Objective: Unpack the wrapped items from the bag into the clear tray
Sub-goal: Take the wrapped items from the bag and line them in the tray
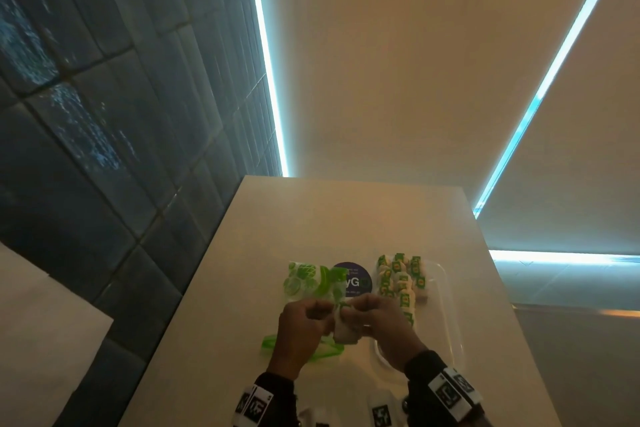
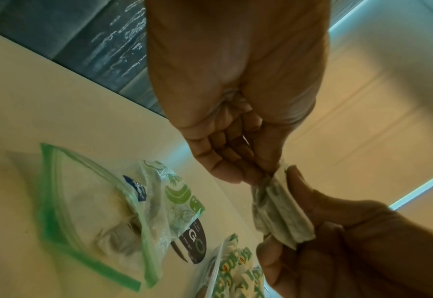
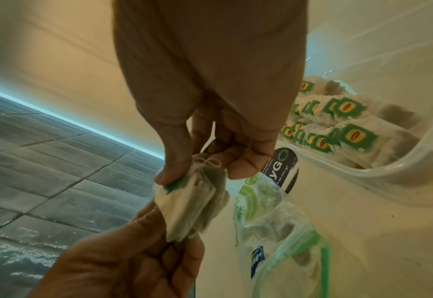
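Note:
A small stack of white tea bags [image 1: 344,328] is held above the table between both hands. My left hand [image 2: 261,175] pinches one end of the stack [image 2: 281,211], and my right hand [image 3: 195,171] pinches the other end of the tea bags [image 3: 192,205], thumb on a green tag. The clear zip bag [image 1: 311,282] with green print lies flat just beyond my left hand [image 1: 301,322], a few tea bags still inside it [image 2: 113,236]. The clear tray [image 1: 446,288] stands to the right of my right hand [image 1: 377,319] and holds several green-tagged tea bags [image 3: 337,125].
A dark round sticker [image 1: 353,282] sits on the pale table [image 1: 311,218] between bag and tray. The table's left edge borders a dark tiled wall [image 1: 104,149]. Its right edge drops to the floor.

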`<action>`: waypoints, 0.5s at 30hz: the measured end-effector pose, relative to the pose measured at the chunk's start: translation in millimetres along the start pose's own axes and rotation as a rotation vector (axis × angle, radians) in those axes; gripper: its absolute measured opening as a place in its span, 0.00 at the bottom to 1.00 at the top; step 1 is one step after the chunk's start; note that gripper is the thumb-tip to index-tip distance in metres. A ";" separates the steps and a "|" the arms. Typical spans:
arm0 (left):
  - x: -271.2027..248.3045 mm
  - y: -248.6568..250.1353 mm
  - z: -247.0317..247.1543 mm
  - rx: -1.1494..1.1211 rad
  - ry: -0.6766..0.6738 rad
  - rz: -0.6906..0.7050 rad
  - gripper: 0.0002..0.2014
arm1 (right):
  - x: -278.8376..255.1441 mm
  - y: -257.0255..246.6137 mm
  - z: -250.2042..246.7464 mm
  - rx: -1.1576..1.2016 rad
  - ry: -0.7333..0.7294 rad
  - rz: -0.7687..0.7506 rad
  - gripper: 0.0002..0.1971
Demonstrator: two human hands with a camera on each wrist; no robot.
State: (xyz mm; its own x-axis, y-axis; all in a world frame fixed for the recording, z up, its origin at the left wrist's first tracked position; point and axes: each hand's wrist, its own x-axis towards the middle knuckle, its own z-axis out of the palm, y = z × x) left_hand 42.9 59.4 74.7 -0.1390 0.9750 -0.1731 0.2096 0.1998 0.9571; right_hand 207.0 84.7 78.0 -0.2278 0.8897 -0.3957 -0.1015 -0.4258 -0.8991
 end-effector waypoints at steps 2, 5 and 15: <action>-0.2 0.1 0.3 -0.028 -0.029 -0.001 0.08 | -0.2 1.0 -0.5 0.025 0.010 0.016 0.14; -0.3 0.3 0.7 -0.063 -0.075 -0.018 0.09 | -3.9 0.8 -2.3 0.033 -0.033 0.049 0.14; -5.6 3.2 3.6 -0.026 -0.130 -0.049 0.04 | -9.9 -1.5 -7.9 0.076 -0.051 0.061 0.04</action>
State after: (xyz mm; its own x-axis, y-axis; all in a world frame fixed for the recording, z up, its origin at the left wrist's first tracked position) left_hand 47.8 54.9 77.9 -0.0220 0.9688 -0.2470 0.1805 0.2468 0.9521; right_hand 217.0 77.8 81.8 -0.2842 0.8532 -0.4373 -0.1587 -0.4916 -0.8562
